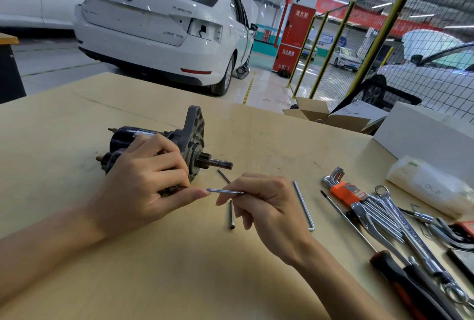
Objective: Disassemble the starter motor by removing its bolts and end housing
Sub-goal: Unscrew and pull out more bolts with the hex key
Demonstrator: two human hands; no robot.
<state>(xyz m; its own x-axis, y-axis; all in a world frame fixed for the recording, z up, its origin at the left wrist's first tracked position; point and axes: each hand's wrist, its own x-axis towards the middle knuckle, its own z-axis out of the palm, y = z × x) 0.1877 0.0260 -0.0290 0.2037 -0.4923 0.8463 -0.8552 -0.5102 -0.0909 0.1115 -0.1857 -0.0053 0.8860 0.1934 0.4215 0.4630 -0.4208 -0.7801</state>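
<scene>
The starter motor [154, 145] lies on its side on the tan table [179, 268], its grey end housing [195, 127] and pinion shaft [220, 164] pointing right. My left hand [146, 178] curls over the motor's near side and grips it. My right hand [266, 204] pinches a thin steel rod [224, 191], either a long bolt or a hex key, that runs left toward the motor under my left thumb. A loose long bolt [231, 214] lies below the rod. Another [224, 175] lies just behind it.
An L-shaped hex key [304, 205] lies right of my right hand. Further right are a hex key set in an orange holder [346, 191], spanners [400, 219], a red-handled screwdriver [400, 276] and a white bag [431, 186]. White cars stand beyond the table.
</scene>
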